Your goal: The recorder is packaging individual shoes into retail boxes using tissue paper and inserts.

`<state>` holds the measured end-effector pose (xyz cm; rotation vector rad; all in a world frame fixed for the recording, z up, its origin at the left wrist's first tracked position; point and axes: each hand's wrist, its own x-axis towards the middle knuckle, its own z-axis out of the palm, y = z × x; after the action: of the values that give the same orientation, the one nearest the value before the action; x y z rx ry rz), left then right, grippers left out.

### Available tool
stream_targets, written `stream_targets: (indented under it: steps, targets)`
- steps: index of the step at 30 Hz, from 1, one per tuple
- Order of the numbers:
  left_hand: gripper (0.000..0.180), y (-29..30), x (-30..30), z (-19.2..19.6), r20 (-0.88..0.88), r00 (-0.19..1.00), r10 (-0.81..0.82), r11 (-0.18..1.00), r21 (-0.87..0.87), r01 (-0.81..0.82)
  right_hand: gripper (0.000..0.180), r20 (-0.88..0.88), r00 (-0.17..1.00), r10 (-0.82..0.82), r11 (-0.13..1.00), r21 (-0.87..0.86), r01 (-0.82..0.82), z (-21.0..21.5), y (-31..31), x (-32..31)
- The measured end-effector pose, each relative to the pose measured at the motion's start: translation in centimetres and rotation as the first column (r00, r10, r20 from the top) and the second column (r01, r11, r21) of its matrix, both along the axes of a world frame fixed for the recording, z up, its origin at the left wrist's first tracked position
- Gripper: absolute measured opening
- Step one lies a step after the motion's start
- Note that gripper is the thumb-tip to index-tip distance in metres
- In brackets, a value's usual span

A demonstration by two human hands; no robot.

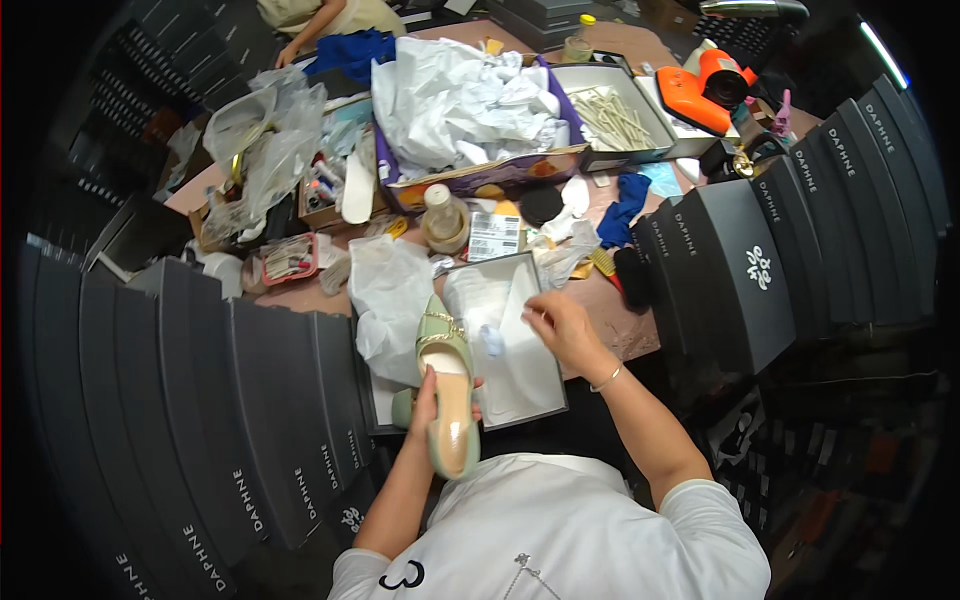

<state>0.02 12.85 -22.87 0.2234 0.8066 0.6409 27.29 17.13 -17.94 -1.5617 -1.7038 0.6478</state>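
My left hand is closed around a pale green pointed flat shoe with a gold chain across its toe. It is tilted toe-up over the near side of an open shoebox lined with white paper. Part of another green shoe shows in the box, left of my hand. White tissue paper spills over the box's left side. A small pale-blue piece lies on the lining. My right hand hovers by the box's right edge, fingers bent together; whatever they hold, if anything, cannot be made out.
Dark shoeboxes are stacked at left and right. Beyond the open box stand a capped bottle, a purple carton of crumpled paper, a tray of pale sticks and an orange heat-gun-like tool. Another person's arm shows at top left.
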Motion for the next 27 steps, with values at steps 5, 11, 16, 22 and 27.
stream_targets:
  steps: [5, 11, 16, 22, 27]
  targets:
    - [0.038, 0.0, -0.9, 3.3, -0.367, 0.915, -0.166, 0.98, 0.038, 0.193, 0.03, 0.58, 0.797, -0.167, 0.985, 0.132, 0.11, -4.7, 7.4, 7.2]
    - [0.038, -1.4, 1.1, 6.5, -0.154, 0.867, -0.474, 0.861, 0.124, 0.493, 0.026, 0.68, 0.733, 0.04, 0.991, -0.121, 0.058, -8.1, 8.6, 10.5]
    - [0.057, -4.4, 1.2, 5.1, 0.479, 0.868, -0.13, 0.988, -0.014, 0.156, 0.022, -0.184, 0.982, -0.049, 0.942, -0.336, -0.016, 2.7, 2.0, 6.7]
    - [0.058, -3.5, 4.0, 2.8, 0.064, 0.909, -0.411, 0.91, -0.035, 0.413, 0.012, -0.268, 0.963, 0.042, 0.905, -0.399, -0.15, 2.8, -6.4, -0.9]
    - [0.032, -4.0, 4.4, 5.1, 0.101, 0.995, -0.004, 0.998, -0.066, 0.011, 0.012, -0.314, 0.934, 0.172, 0.883, -0.371, -0.287, 2.7, -8.4, -2.5]
